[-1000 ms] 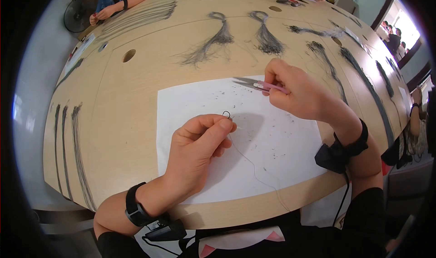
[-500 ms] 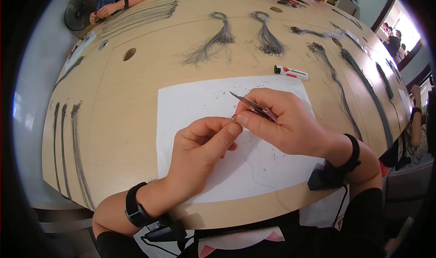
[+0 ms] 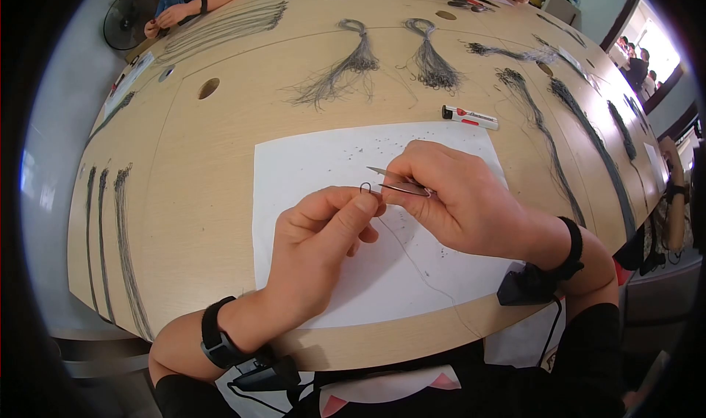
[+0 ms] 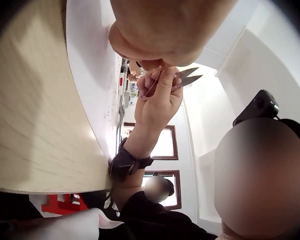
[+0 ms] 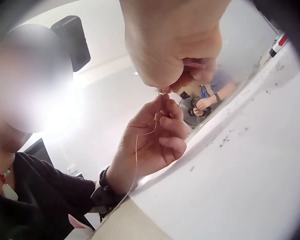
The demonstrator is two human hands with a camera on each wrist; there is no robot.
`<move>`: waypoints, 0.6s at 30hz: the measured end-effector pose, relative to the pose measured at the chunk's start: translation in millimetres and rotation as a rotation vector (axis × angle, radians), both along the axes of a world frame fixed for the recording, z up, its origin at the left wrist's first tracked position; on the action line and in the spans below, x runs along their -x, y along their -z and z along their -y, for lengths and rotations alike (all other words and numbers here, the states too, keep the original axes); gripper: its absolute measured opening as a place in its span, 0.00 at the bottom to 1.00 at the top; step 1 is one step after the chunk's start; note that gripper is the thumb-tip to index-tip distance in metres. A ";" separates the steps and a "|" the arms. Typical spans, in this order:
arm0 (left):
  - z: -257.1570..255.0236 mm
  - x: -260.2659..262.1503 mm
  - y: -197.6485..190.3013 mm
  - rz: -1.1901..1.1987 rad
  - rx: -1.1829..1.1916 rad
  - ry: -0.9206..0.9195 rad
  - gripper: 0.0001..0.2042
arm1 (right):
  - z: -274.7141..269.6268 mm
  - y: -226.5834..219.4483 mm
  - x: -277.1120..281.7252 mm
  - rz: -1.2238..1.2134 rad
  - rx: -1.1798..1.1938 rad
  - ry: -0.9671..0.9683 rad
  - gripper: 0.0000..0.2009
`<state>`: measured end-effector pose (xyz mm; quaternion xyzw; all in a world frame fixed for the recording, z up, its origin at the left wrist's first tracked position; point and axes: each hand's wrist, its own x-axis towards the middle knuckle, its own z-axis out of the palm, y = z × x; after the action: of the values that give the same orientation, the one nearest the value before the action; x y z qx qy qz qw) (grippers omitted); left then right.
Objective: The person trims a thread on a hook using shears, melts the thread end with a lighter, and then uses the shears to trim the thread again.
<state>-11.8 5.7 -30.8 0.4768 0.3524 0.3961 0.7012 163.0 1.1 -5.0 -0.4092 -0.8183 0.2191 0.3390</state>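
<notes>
In the head view my left hand (image 3: 320, 234) pinches a small dark fish hook (image 3: 365, 187) between thumb and forefinger, its bend standing up above the fingertips. A thin fishing line (image 3: 415, 265) trails from there across the paper toward the table's front edge. My right hand (image 3: 460, 197) holds thread snips (image 3: 401, 184), pink-handled in the left wrist view, with the two blades apart and pointing left. Its thumb and fingertips are right at the left fingertips, beside the hook. From the right wrist view, the line (image 5: 136, 155) runs down past the left palm.
Under the hands lies a white paper sheet (image 3: 294, 168) scattered with dark specks. Behind it is a white tube with a black end (image 3: 471, 117). Bundles of hooked lines (image 3: 437, 69) lie farther back, with more strands (image 3: 125, 249) at left. Other people sit across the table.
My right hand has come from the sheet's back right to the left fingertips, bringing the snips. The tube behind it has come into view. The hook was hidden half a second ago and shows again.
</notes>
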 end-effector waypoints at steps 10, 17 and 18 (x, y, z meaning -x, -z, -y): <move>-2.5 2.3 0.4 0.224 0.233 0.068 0.07 | -4.4 4.7 -2.7 0.091 -0.295 0.035 0.16; -3.3 2.4 0.6 0.232 0.294 0.112 0.06 | -3.4 9.6 1.2 0.069 -0.297 0.039 0.14; -3.2 2.4 0.1 0.224 0.300 0.121 0.06 | -3.2 9.6 1.3 0.076 -0.290 0.038 0.13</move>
<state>-14.2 8.9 -30.9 0.3403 0.2981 0.3468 0.8216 161.7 4.3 -14.6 -0.3796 -0.8456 0.0767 0.3674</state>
